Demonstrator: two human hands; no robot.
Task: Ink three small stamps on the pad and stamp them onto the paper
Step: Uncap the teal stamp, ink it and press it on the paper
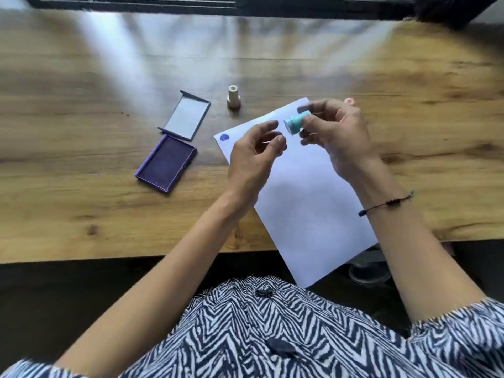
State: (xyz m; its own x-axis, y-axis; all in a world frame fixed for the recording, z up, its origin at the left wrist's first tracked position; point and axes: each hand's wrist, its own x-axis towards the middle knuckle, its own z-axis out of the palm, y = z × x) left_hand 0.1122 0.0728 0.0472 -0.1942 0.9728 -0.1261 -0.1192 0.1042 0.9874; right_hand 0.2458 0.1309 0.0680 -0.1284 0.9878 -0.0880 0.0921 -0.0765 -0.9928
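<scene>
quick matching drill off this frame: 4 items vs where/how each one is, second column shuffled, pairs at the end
Items
1. teal stamp
2. cream stamp
3. ink pad
4. purple mark

States
A. printed near the paper's far left corner
B. pinched in the right hand
C. open on the table, lid beside it
D. upright on the table beyond the paper

Pairs: 1-B, 2-D, 3-C, 4-A

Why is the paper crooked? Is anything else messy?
The paper lies slanted, and its near corner hangs off the table edge, so it could slip. Nothing looks spilled or broken: the ink pad sits open by its lid, and the right hand holds a teal stamp.
</scene>
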